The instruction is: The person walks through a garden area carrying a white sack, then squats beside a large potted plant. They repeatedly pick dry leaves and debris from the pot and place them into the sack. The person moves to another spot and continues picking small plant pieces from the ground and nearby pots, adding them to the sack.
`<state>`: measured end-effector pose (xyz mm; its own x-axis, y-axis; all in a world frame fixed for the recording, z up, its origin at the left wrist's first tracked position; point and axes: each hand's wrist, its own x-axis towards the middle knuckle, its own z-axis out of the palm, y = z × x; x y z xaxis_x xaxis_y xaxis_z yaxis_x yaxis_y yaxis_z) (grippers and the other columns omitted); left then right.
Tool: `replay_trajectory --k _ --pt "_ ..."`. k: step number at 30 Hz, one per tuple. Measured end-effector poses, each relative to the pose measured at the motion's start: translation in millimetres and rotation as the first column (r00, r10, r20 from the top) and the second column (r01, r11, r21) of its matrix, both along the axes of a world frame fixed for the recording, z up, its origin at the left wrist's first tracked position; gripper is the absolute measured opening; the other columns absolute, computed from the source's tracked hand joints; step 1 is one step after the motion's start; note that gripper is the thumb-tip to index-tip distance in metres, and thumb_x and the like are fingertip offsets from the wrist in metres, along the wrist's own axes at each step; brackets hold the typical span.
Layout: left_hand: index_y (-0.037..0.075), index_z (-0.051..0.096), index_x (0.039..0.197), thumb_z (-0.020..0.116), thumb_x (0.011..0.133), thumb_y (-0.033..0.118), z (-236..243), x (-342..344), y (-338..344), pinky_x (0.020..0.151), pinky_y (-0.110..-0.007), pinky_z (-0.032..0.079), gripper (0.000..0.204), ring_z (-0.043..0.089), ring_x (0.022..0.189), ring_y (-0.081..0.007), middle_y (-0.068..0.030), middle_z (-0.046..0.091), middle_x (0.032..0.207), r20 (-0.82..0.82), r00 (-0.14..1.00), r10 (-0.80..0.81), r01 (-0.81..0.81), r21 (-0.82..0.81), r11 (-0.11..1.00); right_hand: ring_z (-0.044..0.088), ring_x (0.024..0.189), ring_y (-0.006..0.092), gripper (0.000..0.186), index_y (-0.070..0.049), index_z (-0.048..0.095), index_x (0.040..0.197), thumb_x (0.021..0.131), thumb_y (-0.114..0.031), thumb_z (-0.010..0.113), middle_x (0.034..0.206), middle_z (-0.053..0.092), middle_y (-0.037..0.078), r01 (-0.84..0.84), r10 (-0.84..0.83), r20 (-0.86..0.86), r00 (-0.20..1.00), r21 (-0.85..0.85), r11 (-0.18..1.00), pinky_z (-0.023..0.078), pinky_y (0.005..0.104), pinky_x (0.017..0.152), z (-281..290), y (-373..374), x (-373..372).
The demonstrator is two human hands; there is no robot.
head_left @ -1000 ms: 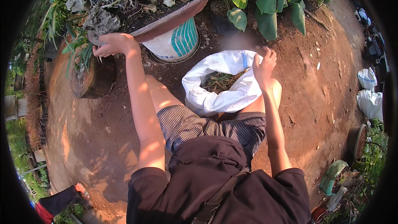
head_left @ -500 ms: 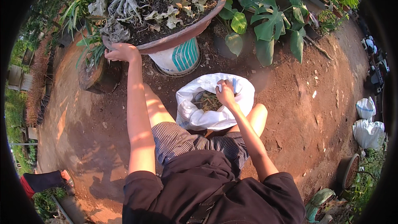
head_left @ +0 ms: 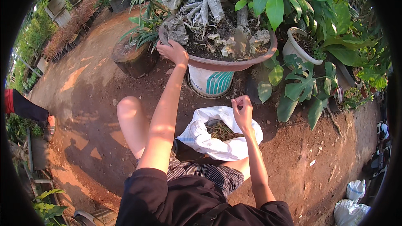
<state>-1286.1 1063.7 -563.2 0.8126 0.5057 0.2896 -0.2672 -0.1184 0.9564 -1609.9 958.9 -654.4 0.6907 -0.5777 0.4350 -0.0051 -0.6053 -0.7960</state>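
My left hand [head_left: 172, 53] grips the left rim of a wide reddish-brown plant pot [head_left: 234, 65], its fingers over the edge beside a grey rock [head_left: 176, 31]. Thick pale roots [head_left: 214, 2] and dark soil fill that pot, which rests on an upturned-looking white bucket [head_left: 199, 80] with green stripes. Between my legs stands a white woven sack [head_left: 224, 151], its mouth rolled outward, with dry brown plant scraps [head_left: 221, 130] inside. Above the sack's far right edge is my right hand [head_left: 244, 111], fingers curled against the thumb; whatever they hold, if anything, is hidden.
A cut log [head_left: 136, 60] stands left of the pot. Broad-leaved plants [head_left: 299, 90] and a pale pot [head_left: 298, 48] are at the right. Another person's leg [head_left: 29, 108] shows at far left. White sacks [head_left: 351, 212] lie at lower right on the bare soil.
My right hand has lifted off the sack's rim to just above it. The view has shifted, and my left hand stays on the pot's rim.
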Motion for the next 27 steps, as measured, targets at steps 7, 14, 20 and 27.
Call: replay_trajectory --k 7,14,20,27 --pt "-0.003 0.041 0.132 0.051 0.095 0.021 5 -3 4 0.103 -0.054 0.033 0.046 0.042 0.12 -0.0423 -0.0237 0.045 0.125 -0.027 1.0 -0.014 0.016 0.079 0.997 0.056 0.076 0.0198 0.011 -0.001 0.061 0.095 0.094 -0.009 0.068 0.091 0.057 0.009 0.035 -0.027 0.106 0.994 -0.077 0.996 0.048 0.0323 0.072 105 -38 70" --pt "-0.006 0.038 0.135 0.05 0.096 0.022 11 -5 5 0.104 -0.055 0.032 0.05 0.04 0.123 -0.0418 -0.0246 0.043 0.128 -0.026 0.998 -0.06 0.062 0.078 0.995 0.058 0.086 0.0232 0.029 -0.005 0.068 0.108 0.086 -0.021 0.078 0.099 0.055 0.01 0.141 -0.176 -0.052 0.983 -0.398 0.906 0.051 0.0353 0.079 116 -53 120" --pt "-0.008 0.039 0.136 0.05 0.096 0.022 10 -8 6 0.105 -0.055 0.031 0.051 0.04 0.123 -0.042 -0.0244 0.043 0.128 -0.029 0.997 -0.068 0.069 0.038 0.997 0.06 0.092 0.03 0.022 -0.004 0.072 0.097 0.083 -0.02 0.078 0.099 0.057 0.015 0.101 -0.188 -0.2 0.962 -0.379 0.92 0.05 0.0412 0.085 112 -67 134" --pt "-0.009 0.038 0.137 0.051 0.096 0.02 9 -6 6 0.104 -0.055 0.031 0.052 0.039 0.122 -0.0425 -0.0246 0.043 0.127 -0.007 0.997 -0.078 0.078 0.022 0.997 0.064 0.084 0.0292 0.008 -0.004 0.073 0.091 0.086 -0.009 0.07 0.097 0.06 0.017 0.221 -0.237 -0.053 0.97 -0.211 0.952 0.053 0.0371 0.075 122 -75 137"
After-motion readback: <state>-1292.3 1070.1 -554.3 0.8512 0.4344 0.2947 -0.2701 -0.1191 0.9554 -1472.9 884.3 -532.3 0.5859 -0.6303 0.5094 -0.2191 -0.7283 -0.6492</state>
